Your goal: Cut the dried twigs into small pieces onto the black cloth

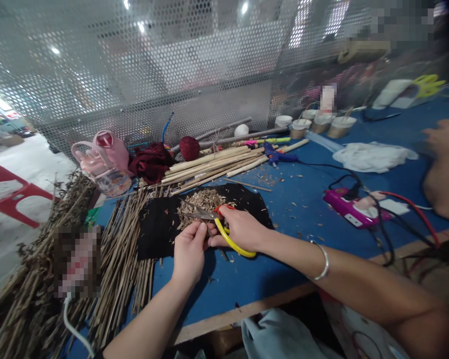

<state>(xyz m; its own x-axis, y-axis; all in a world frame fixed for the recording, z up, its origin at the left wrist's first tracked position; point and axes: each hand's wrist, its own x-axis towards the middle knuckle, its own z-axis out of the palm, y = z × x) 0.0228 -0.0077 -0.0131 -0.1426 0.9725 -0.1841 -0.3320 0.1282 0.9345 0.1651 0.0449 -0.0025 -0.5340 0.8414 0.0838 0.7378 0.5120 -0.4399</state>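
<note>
Scissors [221, 230] are sitting gripped in my right fingers [217, 242], pointing out over dry brown chips [207, 198] just beyond; beside them, my left fingers [199, 234] are pinching what seems a stick [210, 230], mostly hidden.

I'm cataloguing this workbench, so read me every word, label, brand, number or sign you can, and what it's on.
No text can be read anywhere.
Scissors: no legible marking.
Purple power strip: any lettering is too blurred to read.
Pixelated pink object, left: unreadable.

One pair of scissors [219, 227] (one bracelet [327, 263])
</note>
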